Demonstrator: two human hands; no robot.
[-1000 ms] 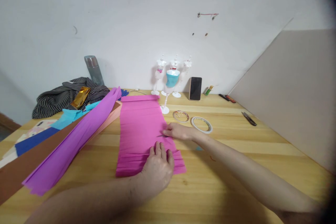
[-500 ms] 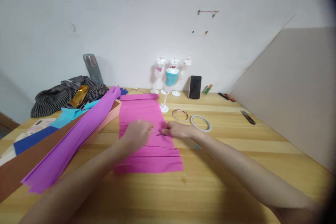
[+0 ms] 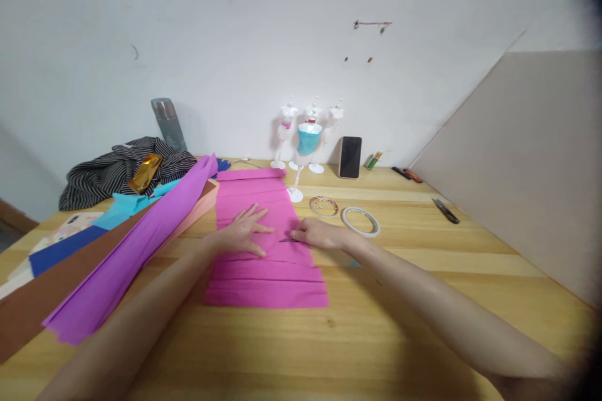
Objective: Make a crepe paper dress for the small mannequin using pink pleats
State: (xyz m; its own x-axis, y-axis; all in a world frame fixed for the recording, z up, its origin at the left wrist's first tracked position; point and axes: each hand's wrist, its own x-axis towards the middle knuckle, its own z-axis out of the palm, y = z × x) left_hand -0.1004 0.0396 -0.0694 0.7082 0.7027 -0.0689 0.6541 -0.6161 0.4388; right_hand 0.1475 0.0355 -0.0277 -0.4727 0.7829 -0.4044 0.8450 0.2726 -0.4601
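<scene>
A sheet of pink crepe paper [image 3: 268,282] lies spread on the wooden table, with fold lines across its near part and a folded strip at its far end. My left hand [image 3: 242,233] rests flat on the middle of the sheet, fingers spread, holding nothing. At the sheet's right edge, my right hand [image 3: 317,233] is closed around a slim dark pointed tool [image 3: 286,240]. The tool's tip points left over the paper, and its grip is hidden in my fingers, so its exact kind does not show.
Purple crepe paper [image 3: 136,250] and brown paper [image 3: 70,269] lie left, by striped cloth [image 3: 89,178] and a bottle [image 3: 168,124]. Behind stand several small white mannequins, one with a blue top [image 3: 309,138]. Rightward are a tape roll [image 3: 345,220], a phone [image 3: 350,157] and a dark-handled tool [image 3: 446,211].
My left hand has opened from a blurred, closed shape and now lies flat on the pink paper. My right hand has stayed in place with the pointed tool.
</scene>
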